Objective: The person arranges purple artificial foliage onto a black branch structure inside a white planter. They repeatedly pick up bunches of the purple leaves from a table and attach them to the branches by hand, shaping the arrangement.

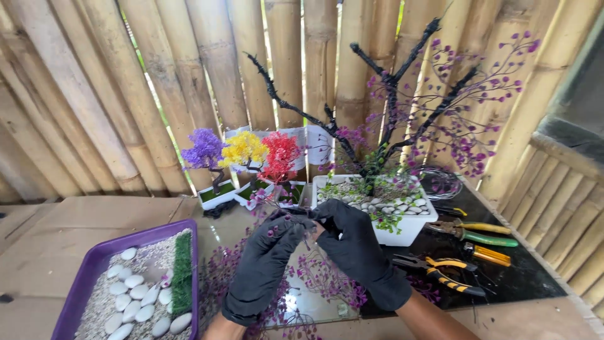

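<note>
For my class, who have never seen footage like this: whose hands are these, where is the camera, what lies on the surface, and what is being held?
The single picture comes from a camera worn on a person's head, looking down at their own hands. Both wear black gloves. The left hand and right hand meet over a thin wire sprig with purple beads, pinched in the fingers. Behind stands a white pot holding a dark-branched craft tree. Three small trees, purple, yellow and red, stand by the bamboo wall. A purple tray holds gravel, white stones and a green strip. Pliers lie to the right.
</note>
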